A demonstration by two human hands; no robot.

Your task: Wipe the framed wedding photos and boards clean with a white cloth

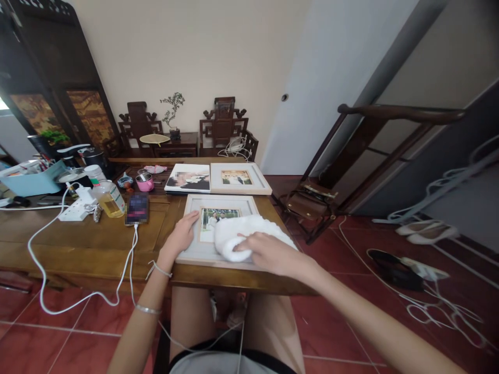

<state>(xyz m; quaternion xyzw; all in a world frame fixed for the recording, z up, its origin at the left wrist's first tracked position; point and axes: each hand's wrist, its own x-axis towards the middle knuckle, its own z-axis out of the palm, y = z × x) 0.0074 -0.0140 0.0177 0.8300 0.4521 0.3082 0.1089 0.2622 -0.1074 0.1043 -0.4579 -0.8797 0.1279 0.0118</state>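
Observation:
A light wooden picture frame lies flat near the front edge of the table, with a photo set in its pale mat. My left hand rests on the left side of this frame, fingers stretched out and holding nothing. In my right hand is a folded white cloth, pressed onto the right part of the frame. The fingers are wrapped into the cloth, which covers the lower right of the photo.
Behind lie a second framed photo and a photo panel. To the left are a phone on a white cable, a bottle of yellow liquid, a power strip and a pink cup. A wooden chair stands right.

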